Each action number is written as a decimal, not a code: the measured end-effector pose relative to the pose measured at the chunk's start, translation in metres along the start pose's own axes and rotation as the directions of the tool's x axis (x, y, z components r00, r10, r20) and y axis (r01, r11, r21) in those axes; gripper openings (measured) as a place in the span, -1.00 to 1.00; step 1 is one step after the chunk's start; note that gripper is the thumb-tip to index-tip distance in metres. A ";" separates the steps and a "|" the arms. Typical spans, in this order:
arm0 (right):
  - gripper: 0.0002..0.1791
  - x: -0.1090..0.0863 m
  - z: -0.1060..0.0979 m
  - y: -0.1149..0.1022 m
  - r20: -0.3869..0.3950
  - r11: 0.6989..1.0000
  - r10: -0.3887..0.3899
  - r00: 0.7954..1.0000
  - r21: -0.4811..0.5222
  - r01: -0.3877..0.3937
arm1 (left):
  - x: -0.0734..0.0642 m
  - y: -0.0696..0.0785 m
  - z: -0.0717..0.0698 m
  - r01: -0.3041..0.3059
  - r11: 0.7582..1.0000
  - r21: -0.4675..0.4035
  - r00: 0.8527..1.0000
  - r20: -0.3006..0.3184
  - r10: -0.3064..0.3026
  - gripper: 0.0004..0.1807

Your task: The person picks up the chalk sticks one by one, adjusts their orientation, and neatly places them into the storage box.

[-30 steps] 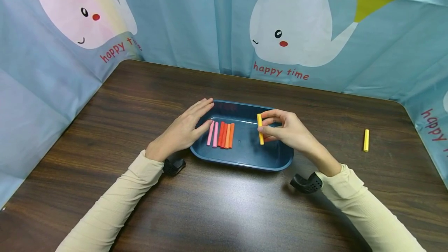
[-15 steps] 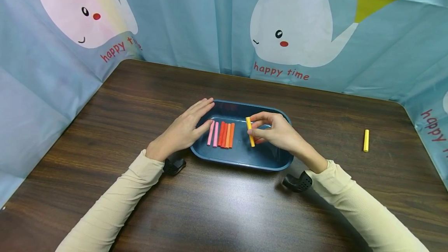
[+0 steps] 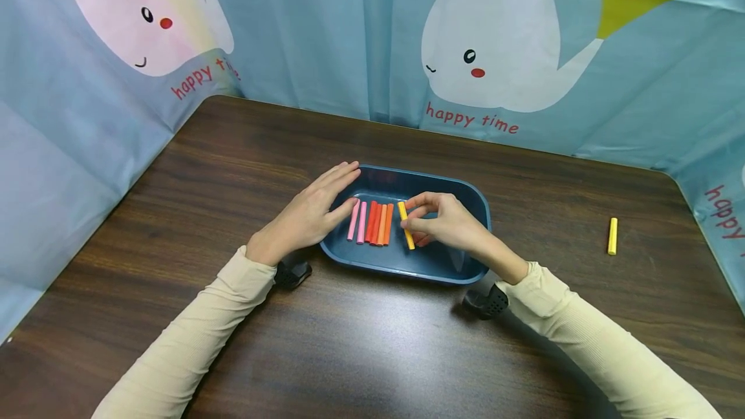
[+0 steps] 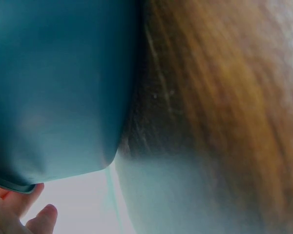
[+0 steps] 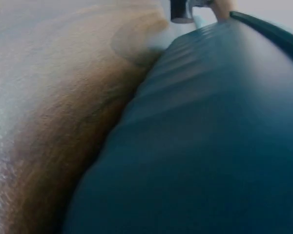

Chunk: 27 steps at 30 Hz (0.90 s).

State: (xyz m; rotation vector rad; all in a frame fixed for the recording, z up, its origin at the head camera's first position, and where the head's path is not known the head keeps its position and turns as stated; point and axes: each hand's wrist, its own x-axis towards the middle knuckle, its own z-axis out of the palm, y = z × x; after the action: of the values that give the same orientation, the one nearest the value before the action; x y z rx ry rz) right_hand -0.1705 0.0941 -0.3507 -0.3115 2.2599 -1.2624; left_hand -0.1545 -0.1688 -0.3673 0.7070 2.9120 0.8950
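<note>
In the head view my right hand (image 3: pixel 443 222) pinches a yellow crayon-like stick (image 3: pixel 406 225) between thumb and fingers, inside a dark blue tray (image 3: pixel 460 267). That stick is tilted, just right of a row of sticks. The row runs from pink sticks (image 3: pixel 362 222) through red sticks (image 3: pixel 372 222) to orange sticks (image 3: pixel 385 225). My left hand (image 3: pixel 305 217) lies at the tray's left end with straight fingers along the rim; its thumb reaches over the edge by the leftmost pink stick. The left wrist view shows its fingertips (image 4: pixel 43 219) by the tray wall (image 4: pixel 63 97).
Another yellow stick (image 3: pixel 613 236) lies on the brown wooden table (image 3: pixel 372 341), well right of the tray. A light blue curtain (image 3: pixel 326 31) with printed whales hangs along the table's back and sides. The tray's outer wall (image 5: pixel 195 146) fills most of the right wrist view.
My right hand has carried the yellow stick left across the tray, from near its right end to beside the orange sticks. My left hand has stayed in place.
</note>
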 end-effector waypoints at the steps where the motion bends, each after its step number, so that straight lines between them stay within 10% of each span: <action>1: -0.53 0.001 0.000 0.001 0.000 1.000 0.003 1.000 -0.008 -0.003 | 0.000 0.000 0.000 0.001 1.000 0.000 1.000 0.001 -0.001 -0.33; 27: -0.53 0.006 0.006 -0.002 0.063 0.983 0.087 0.994 0.155 -0.096 | 0.000 0.001 0.000 -0.007 1.000 0.003 1.000 -0.008 0.007 -0.34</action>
State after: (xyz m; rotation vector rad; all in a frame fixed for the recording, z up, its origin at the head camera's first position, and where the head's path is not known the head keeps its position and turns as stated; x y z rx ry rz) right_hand -0.1726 0.0859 -0.3543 -0.1806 2.0880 -1.3577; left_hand -0.1539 -0.1680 -0.3669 0.7167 2.9201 0.8958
